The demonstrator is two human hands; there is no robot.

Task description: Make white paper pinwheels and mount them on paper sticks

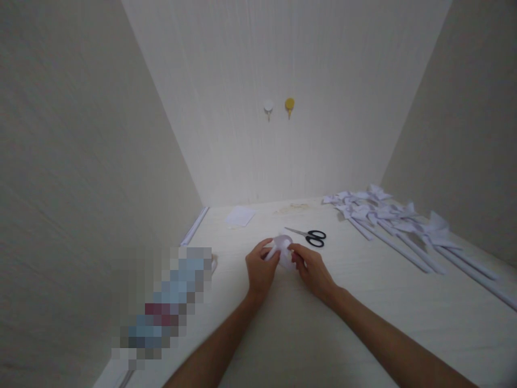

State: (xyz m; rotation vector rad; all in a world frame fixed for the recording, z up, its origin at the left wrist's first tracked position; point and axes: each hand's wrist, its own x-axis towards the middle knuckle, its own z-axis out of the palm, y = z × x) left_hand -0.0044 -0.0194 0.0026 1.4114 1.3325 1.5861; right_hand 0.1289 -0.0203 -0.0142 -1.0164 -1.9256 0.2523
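A curled piece of white paper (284, 242) is held up between both hands over the white table. My left hand (260, 265) is closed around its left side, where the paper looks rolled or folded. My right hand (310, 268) pinches the right edge with thumb and fingers. Part of the paper hangs below, between the hands. Just beyond my right hand lies a pair of scissors (312, 237) with black handles, blades pointing left. Farther back and to the left, a flat square of white paper (240, 216) rests on the table.
Several white paper flowers on rolled paper stems (398, 245) lie along the right side. At the left edge are thin white paper rolls (194, 226) and a blurred-out bluish object (169, 302). Walls enclose the table (388, 323); two hooks (290, 105) hang on the back wall.
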